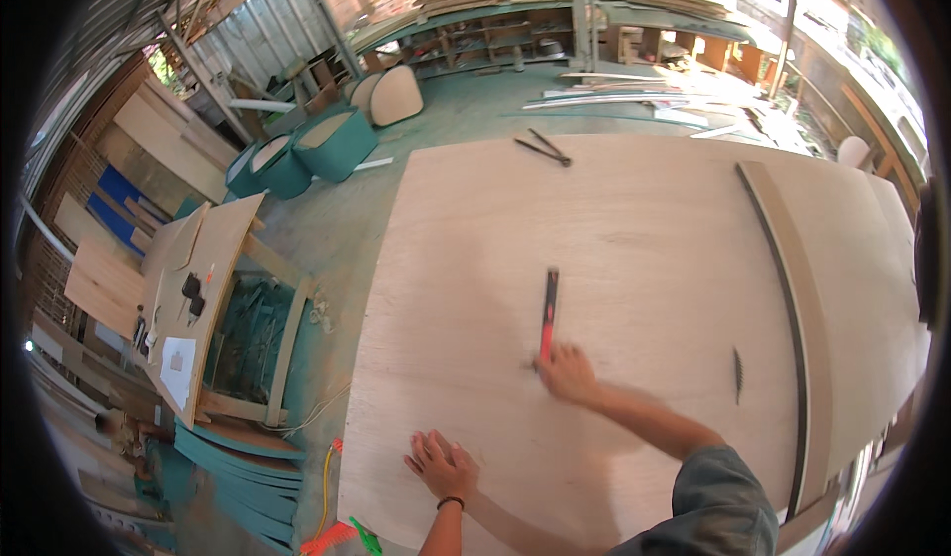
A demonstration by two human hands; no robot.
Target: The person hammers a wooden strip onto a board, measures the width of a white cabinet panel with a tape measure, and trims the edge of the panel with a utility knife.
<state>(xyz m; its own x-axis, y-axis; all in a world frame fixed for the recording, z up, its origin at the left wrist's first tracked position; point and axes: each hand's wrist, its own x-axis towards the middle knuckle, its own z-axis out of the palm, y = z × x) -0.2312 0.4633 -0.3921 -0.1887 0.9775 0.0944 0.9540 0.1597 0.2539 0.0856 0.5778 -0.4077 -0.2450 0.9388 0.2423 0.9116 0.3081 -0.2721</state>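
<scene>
A wide pale plywood sheet (pixel 634 219) lies flat in front of me. My right hand (pixel 568 372) is closed on what looks like a hammer (pixel 548 323) with a red and black handle. It grips near the head, and the handle points away from me. To the lower left, my left hand (pixel 443 467) rests palm down on the sheet with its fingers spread and holds nothing. A dark two-legged tool like pincers (pixel 547 150) lies near the sheet's far edge. Right of my right hand is a thin dark jagged piece (pixel 737 376), its kind unclear.
A long board strip (pixel 788 328) with a dark edge lies along the sheet's right side. At left stands a wooden worktable (pixel 223 259), with curved green pieces (pixel 248 477) stacked below. A yellow hose (pixel 327 492) runs beside the sheet's near left corner. Green drum-like seats (pixel 337 145) stand beyond.
</scene>
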